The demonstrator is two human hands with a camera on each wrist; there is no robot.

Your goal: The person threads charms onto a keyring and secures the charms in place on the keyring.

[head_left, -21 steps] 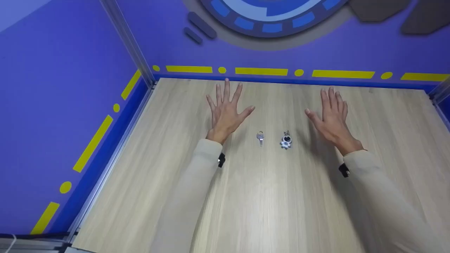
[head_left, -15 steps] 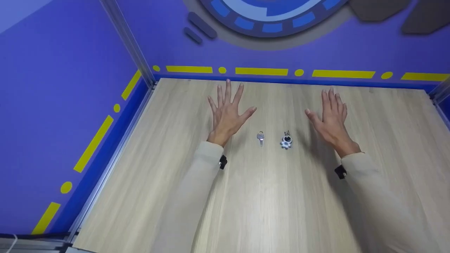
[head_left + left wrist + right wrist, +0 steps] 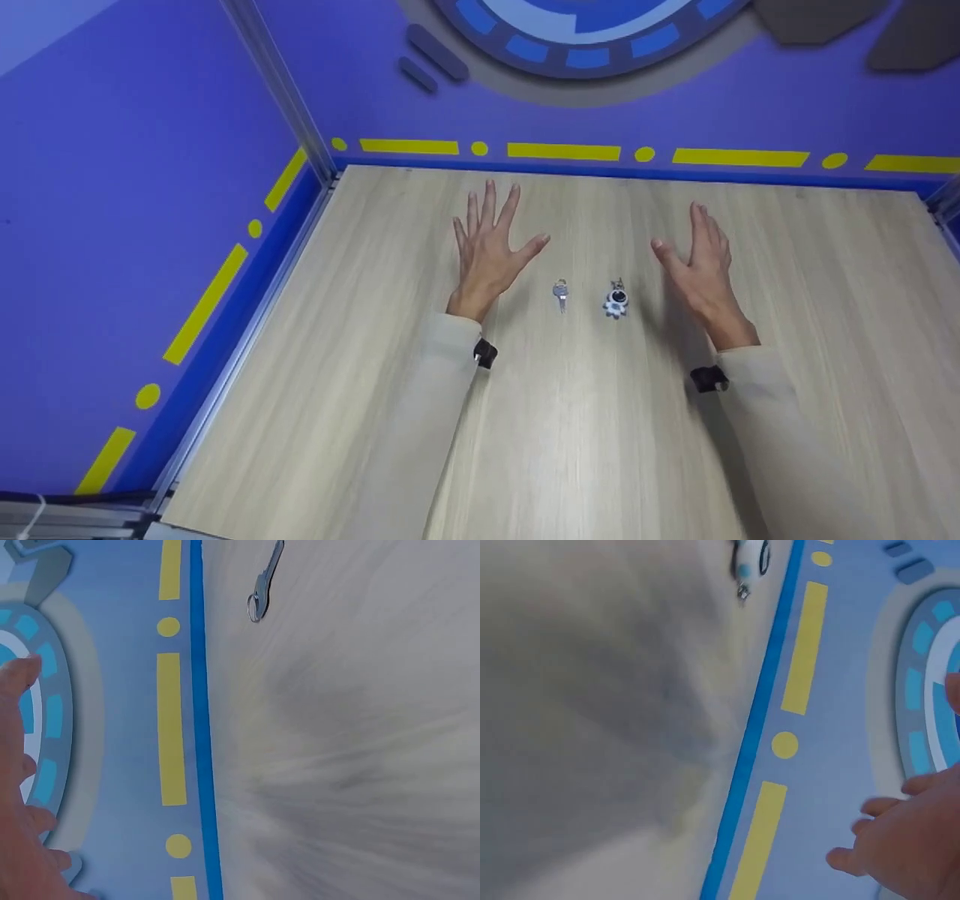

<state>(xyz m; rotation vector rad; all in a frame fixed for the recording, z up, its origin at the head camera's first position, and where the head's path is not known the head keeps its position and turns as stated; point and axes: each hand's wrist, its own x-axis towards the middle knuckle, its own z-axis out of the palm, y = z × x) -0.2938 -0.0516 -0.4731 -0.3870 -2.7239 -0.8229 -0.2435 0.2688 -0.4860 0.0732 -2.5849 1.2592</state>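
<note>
A silver key (image 3: pixel 561 295) with a small ring lies on the wooden table (image 3: pixel 570 420), its blade towards the person. To its right lies a small white and pale-blue figure charm (image 3: pixel 616 302) with a dark round face and a metal clasp at its far end. My left hand (image 3: pixel 489 259) is held above the table left of the key, fingers spread, holding nothing. On the other side, my right hand (image 3: pixel 703 277) hovers right of the charm, thumb apart from the fingers and nothing in it. The left wrist view also shows the key (image 3: pixel 261 592); the right wrist view cuts off the charm (image 3: pixel 748 561).
Blue panels with yellow markings, the back wall (image 3: pixel 570 120) and the left wall (image 3: pixel 135 195), border the table. A metal post (image 3: pixel 281 86) stands at their corner. Each sleeve cuff carries a small black device, the left one (image 3: pixel 486 353) and the right one (image 3: pixel 709 379).
Both hands have drawn slightly towards the person, and the right hand has turned more edge-on. In the head view the whole scene has shifted a little right. Key and charm stay on the table.
</note>
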